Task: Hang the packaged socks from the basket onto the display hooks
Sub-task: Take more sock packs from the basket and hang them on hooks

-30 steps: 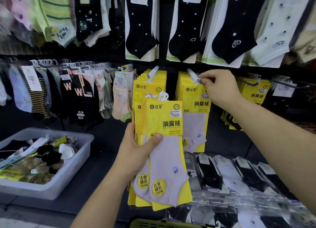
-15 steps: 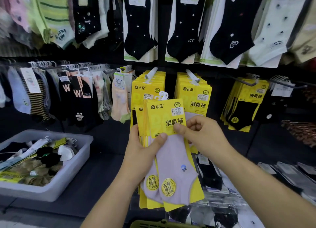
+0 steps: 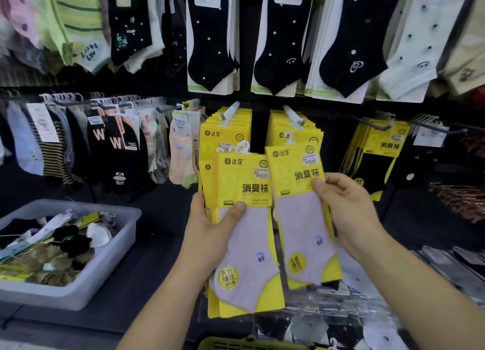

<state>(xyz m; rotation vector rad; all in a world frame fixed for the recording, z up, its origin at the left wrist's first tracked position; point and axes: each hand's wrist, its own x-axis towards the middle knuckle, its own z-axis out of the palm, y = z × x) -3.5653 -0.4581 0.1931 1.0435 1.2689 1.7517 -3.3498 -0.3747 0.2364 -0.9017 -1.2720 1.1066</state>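
Right grip (image 3: 351, 215) pinches one sock pack (image 3: 296, 218), long axis near upright, hook upward; left grip (image 3: 210, 236) holds the stack (image 3: 236, 179).

Two hands are working: the left hand (image 3: 210, 234) is gripping a stack of yellow packs (image 3: 249, 244) (its number cannot be told), and the right hand (image 3: 351, 213) is pinching one single yellow pack (image 3: 299, 218). Behind them, two white hooks are carrying more yellow packs: one hook (image 3: 231, 110) and a second hook (image 3: 294, 114). One grey bin (image 3: 112, 252) and one green basket (image 3: 252, 343) are sitting below.
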